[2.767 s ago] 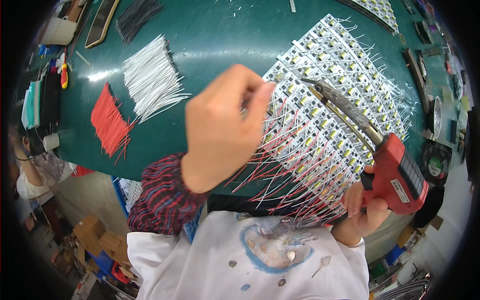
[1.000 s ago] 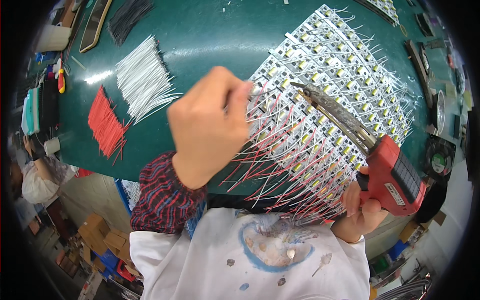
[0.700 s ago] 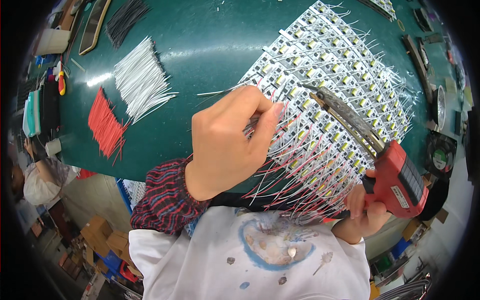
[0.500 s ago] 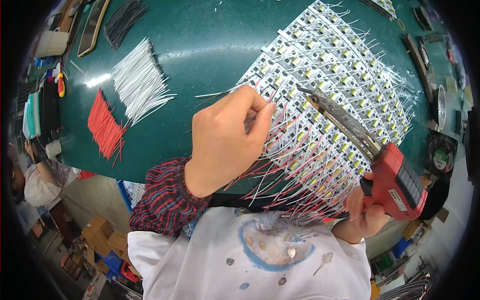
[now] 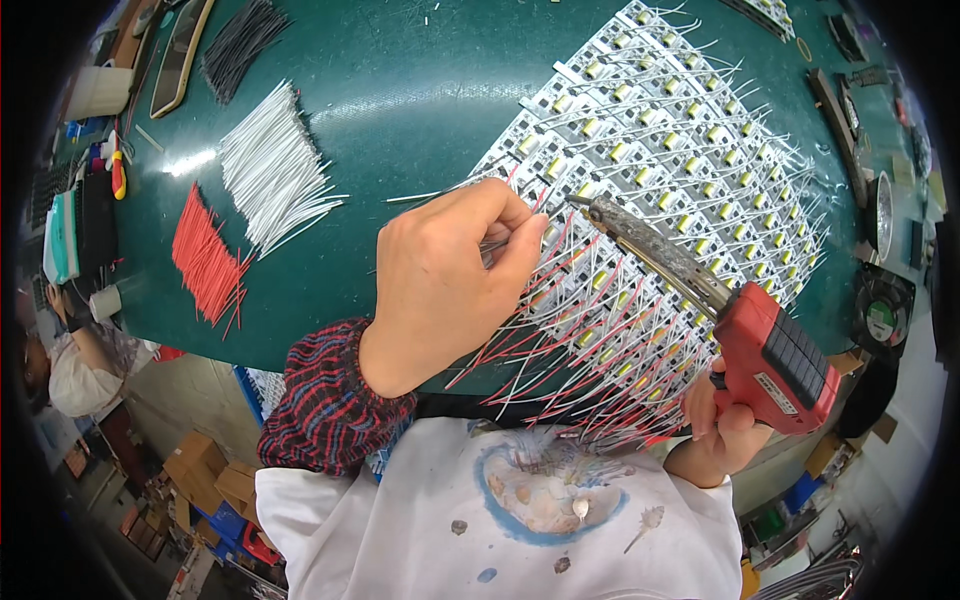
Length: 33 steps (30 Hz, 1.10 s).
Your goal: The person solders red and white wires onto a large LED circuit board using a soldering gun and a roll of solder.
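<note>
My left hand [image 5: 450, 285], in a striped cuff, is closed in a pinch over the left edge of a panel of white circuit boards [image 5: 650, 150]. Thin wires [image 5: 425, 196], at least one of them white, stick out behind its fingers; their other ends are hidden. Rows of yellow parts cover the boards, and many white and red wires trail off the panel's near side. My right hand [image 5: 725, 430] grips a red soldering gun [image 5: 775, 360] by its handle. Its tip points left, just right of my left fingertips, above the boards; whether it touches cannot be seen.
On the green table [image 5: 400, 100] at left lie bundles of white wires [image 5: 275, 170], red wires [image 5: 207, 260] and black wires [image 5: 240, 45]. A phone-like slab [image 5: 180, 60] and a screwdriver [image 5: 118, 175] lie farther left. A small fan [image 5: 882, 315] stands at right. Another person [image 5: 85, 365] sits at far left.
The soldering gun has moved left, bringing its tip closer to my left fingertips. My left hand keeps its pinch and has shifted slightly left and down.
</note>
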Each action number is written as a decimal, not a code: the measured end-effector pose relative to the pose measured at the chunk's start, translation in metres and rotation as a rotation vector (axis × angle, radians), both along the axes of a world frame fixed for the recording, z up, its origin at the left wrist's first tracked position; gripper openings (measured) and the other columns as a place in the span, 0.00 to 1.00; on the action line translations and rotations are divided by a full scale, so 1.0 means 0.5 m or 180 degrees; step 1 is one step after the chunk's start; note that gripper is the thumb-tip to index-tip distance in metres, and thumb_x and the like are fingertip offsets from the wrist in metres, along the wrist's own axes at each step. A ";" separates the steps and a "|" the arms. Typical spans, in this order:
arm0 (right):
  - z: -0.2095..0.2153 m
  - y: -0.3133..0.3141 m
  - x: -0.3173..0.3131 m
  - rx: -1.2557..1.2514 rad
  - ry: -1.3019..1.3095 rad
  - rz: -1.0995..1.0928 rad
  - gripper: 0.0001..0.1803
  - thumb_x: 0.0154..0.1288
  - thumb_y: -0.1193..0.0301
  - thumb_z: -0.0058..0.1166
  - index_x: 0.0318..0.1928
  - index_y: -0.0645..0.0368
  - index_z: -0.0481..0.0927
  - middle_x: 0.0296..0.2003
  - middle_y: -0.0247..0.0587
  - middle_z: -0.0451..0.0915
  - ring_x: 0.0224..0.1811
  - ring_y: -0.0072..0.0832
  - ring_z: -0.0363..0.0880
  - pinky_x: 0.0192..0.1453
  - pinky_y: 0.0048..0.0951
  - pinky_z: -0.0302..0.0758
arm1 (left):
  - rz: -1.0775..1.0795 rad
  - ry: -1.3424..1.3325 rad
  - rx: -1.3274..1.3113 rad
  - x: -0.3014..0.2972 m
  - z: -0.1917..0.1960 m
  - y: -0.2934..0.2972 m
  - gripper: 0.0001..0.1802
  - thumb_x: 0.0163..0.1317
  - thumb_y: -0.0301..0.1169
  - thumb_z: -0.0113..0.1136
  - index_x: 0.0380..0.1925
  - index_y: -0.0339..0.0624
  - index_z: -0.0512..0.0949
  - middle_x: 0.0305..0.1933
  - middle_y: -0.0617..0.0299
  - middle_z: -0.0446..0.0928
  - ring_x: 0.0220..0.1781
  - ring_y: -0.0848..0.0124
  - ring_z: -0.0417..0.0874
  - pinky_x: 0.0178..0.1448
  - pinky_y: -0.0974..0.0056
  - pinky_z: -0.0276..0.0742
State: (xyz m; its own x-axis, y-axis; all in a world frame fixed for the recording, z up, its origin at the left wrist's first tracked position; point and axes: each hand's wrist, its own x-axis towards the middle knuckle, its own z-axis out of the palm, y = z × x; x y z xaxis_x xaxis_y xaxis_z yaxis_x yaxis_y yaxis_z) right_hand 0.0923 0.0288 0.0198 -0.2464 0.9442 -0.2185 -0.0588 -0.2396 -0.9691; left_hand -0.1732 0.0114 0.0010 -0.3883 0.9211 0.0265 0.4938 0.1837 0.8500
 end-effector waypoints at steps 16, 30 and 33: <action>-0.007 0.016 -0.017 0.0651 -0.0105 0.0300 0.40 0.59 0.48 0.56 0.52 0.77 0.64 0.09 0.29 0.65 0.07 0.16 0.59 0.13 0.18 0.55 | 0.0007 0.0168 -0.0006 -0.008 0.006 0.004 0.06 0.53 0.23 0.63 0.23 0.33 0.76 0.19 0.63 0.75 0.20 0.83 0.71 0.23 0.75 0.64; -0.001 -0.001 0.021 0.0745 -0.0079 0.0036 0.39 0.61 0.50 0.55 0.53 0.78 0.63 0.10 0.32 0.65 0.07 0.17 0.58 0.13 0.19 0.57 | -0.0058 -0.0082 -0.0688 -0.083 0.126 -0.069 0.04 0.54 0.24 0.62 0.25 0.36 0.77 0.21 0.58 0.78 0.20 0.73 0.78 0.25 0.69 0.70; -0.007 0.005 0.030 0.0772 -0.0067 -0.0075 0.40 0.61 0.50 0.54 0.52 0.79 0.62 0.10 0.32 0.64 0.07 0.17 0.59 0.14 0.19 0.57 | 0.0378 -0.0636 -0.0195 -0.048 0.161 -0.058 0.03 0.53 0.23 0.62 0.26 0.36 0.77 0.22 0.58 0.78 0.20 0.74 0.78 0.25 0.70 0.71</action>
